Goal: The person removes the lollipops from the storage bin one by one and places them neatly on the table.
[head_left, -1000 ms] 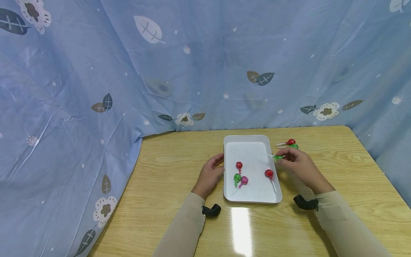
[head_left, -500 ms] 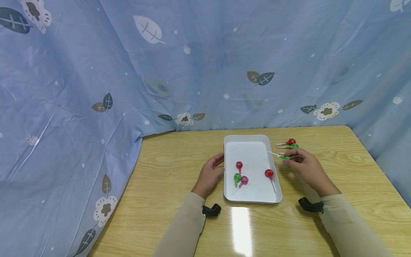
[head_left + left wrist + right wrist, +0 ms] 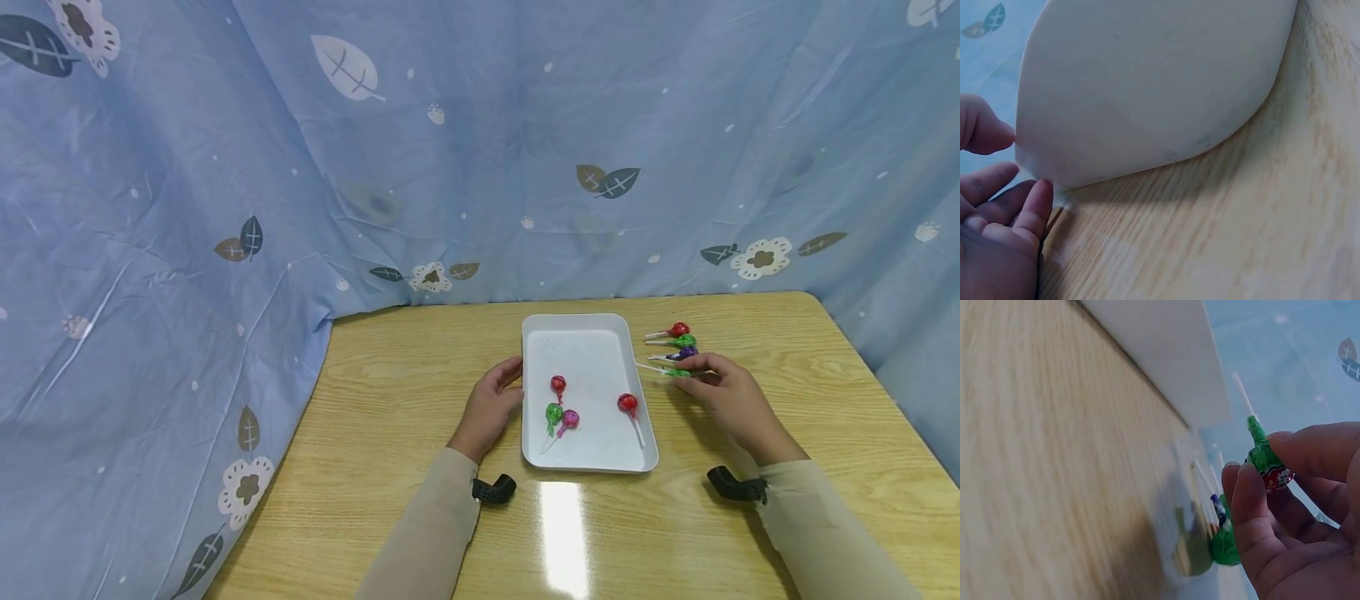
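A green lollipop (image 3: 1261,455) is pinched between thumb and fingers in the grip of the right hand (image 3: 731,402), just right of the white tray (image 3: 576,354). Beyond it, a red lollipop (image 3: 679,329), a second green lollipop (image 3: 683,341) and a purple lollipop (image 3: 687,352) lie on the worktop (image 3: 405,383). The left hand's (image 3: 489,408) grip is loosely parted, touching the tray's left wall.

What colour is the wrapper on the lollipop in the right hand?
Mostly green, with some red; the wrapper shows best in the right wrist view.
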Motion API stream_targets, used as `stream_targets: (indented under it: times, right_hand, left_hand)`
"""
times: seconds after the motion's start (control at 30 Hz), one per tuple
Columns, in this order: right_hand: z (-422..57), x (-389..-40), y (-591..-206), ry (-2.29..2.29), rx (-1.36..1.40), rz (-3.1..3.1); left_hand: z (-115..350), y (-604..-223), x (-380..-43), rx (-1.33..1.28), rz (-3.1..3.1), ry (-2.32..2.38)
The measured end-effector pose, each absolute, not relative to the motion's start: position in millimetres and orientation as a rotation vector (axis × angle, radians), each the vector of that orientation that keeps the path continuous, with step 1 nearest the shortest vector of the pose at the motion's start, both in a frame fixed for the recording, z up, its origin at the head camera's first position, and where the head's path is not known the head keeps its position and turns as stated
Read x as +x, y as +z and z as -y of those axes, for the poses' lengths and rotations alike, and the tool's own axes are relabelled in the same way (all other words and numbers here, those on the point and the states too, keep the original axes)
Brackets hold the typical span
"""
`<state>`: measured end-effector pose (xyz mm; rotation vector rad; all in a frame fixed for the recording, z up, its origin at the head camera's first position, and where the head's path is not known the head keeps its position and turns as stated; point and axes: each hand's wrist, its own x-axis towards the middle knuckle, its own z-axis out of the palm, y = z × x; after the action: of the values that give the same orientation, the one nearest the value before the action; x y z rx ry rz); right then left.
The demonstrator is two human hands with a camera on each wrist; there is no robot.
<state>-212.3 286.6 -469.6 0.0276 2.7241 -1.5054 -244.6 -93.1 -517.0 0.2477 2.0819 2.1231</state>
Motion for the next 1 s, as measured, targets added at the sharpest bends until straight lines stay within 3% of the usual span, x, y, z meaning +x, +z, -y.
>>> stream_targets:
  times: [0.6,1.0]
  right_hand:
    - [-304,-209,-487,-1.401,0.025,-2.807]
    - [-313,-202,-484,-1.577,0.136,-2.686]
  left_hand:
    - [93,-517,-244,0.248,-2.059,2.139]
    - [93,-516,-244,0.231,-2.076,2.137]
